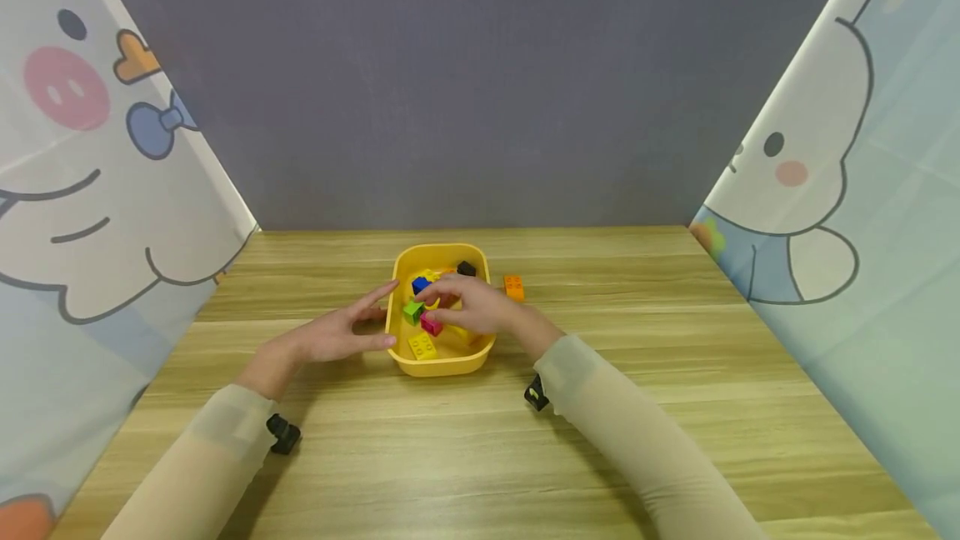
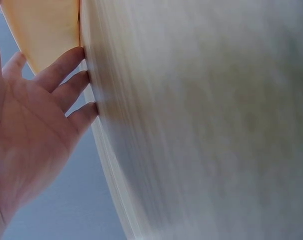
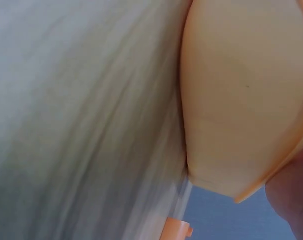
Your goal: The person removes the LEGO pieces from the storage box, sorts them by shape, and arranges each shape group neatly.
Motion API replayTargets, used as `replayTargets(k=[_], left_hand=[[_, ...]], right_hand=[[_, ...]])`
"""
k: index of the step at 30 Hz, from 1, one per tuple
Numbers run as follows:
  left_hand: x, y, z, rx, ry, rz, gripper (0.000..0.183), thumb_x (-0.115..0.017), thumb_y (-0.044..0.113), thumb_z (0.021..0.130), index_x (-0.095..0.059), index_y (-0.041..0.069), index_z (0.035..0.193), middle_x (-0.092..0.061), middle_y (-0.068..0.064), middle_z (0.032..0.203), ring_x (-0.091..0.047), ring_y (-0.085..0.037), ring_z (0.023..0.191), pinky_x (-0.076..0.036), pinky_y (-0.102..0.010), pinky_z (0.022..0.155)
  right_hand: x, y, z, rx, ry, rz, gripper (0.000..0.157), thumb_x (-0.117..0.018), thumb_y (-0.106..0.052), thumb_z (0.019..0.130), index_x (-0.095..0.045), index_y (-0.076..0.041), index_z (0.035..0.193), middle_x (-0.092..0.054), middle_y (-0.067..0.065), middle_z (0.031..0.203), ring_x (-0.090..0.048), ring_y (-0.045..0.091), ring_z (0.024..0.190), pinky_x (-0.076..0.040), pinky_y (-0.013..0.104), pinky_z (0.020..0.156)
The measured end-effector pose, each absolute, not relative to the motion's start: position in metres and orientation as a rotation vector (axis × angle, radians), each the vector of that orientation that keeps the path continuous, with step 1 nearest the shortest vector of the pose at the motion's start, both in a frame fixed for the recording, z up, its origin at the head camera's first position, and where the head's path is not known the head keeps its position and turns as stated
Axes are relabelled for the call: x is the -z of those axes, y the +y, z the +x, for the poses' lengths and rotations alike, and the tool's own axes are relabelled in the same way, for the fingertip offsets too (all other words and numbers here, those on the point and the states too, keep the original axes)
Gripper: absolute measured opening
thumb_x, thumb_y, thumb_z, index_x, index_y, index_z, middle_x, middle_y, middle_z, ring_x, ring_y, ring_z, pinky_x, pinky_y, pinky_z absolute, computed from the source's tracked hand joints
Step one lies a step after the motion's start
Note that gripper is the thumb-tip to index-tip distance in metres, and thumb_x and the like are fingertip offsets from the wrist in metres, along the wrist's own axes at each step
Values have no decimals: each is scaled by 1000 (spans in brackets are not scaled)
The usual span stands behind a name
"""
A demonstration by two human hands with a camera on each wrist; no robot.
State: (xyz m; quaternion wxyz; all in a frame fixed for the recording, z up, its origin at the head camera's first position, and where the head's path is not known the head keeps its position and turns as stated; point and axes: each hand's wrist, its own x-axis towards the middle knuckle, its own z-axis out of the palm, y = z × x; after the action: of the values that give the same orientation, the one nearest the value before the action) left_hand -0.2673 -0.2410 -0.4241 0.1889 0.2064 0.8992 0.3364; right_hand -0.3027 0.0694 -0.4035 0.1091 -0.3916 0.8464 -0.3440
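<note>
Currently reaches into the yellow bin [image 1: 442, 368] on the tabletop [image 1: 450, 465] with right hand [image 1: 476, 305], cannot tell whether gripping the pink block [image 1: 431, 325] inside; spreads left hand [image 1: 333, 337] wide and empty-fingered beside the bin.

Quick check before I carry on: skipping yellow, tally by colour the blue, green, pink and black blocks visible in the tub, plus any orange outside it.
Blue block: 1
Green block: 1
Pink block: 1
Black block: 1
Orange block, outside the tub: 1
Total: 5

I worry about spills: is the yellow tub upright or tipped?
Upright: the tub stands on the table, its open top facing up, with blocks inside.
</note>
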Motion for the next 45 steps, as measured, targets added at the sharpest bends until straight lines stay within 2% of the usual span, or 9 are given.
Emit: replayTargets(k=[9,15,20,22,26,36,38,41,45], left_hand=[[423,-241,-266,-953,2519,564,99,-70,62,102,-6,46,176,-43,-25,173,-36,-55,160,-25,-86,123],[424,-241,-267,-954,2520,549,99,-70,64,102,-7,48,176,-43,-25,173,-36,-55,160,-25,-86,122],[423,-242,-266,-951,2520,554,99,-70,63,102,-6,46,176,-42,-26,172,-36,-57,160,-25,-86,122],[423,-242,-265,-946,2525,557,100,-70,63,102,-6,46,176,-42,-27,172,-36,-57,160,-26,-86,122],[423,-242,-264,-955,2531,560,98,-70,62,103,-7,46,176,-43,-26,172,-36,-56,160,-26,-84,123],[425,-240,-266,-948,2530,561,98,-70,62,103,-6,47,176,-42,-26,173,-36,-55,160,-25,-84,123],[425,-240,-267,-940,2534,567,98,-69,63,103,-6,46,176,-42,-26,172,-36,-55,160,-26,-85,123],[425,-240,-266,-942,2532,577,99,-69,62,103,-6,45,176,-42,-26,172,-36,-56,160,-26,-85,122],[424,-240,-265,-961,2525,585,99,-70,60,103,-6,43,177,-42,-27,172,-36,-57,160,-26,-85,122]], right_hand=[[406,67,-300,751,2566,-1230,35,-74,-34,107,-74,-26,141,-75,-9,134,-71,10,117,-59,31,104],[404,66,-297,620,2557,-1227,32,-80,-36,103,-77,-36,136,-76,-14,133,-69,7,111,-56,31,98],[406,64,-297,452,2567,-1263,37,-82,-46,100,-77,-42,137,-71,-18,145,-68,5,122,-55,30,98],[407,63,-297,399,2568,-1285,37,-80,-48,100,-77,-43,137,-66,-19,153,-66,4,129,-54,29,101],[407,62,-297,359,2579,-1287,35,-77,-49,102,-78,-41,136,-62,-20,156,-66,4,129,-54,30,103],[408,61,-294,280,2651,-1291,46,-79,-53,100,-73,-36,142,-62,-13,144,-66,5,107,-55,27,90],[408,61,-295,253,2649,-1298,49,-79,-54,100,-71,-38,145,-62,-14,143,-66,7,113,-55,29,92],[408,60,-295,218,2637,-1300,51,-78,-53,100,-68,-41,149,-64,-15,150,-65,11,133,-57,36,106],[409,59,-296,189,2641,-1275,51,-78,-52,101,-67,-42,150,-61,-13,160,-56,16,151,-49,45,123]])
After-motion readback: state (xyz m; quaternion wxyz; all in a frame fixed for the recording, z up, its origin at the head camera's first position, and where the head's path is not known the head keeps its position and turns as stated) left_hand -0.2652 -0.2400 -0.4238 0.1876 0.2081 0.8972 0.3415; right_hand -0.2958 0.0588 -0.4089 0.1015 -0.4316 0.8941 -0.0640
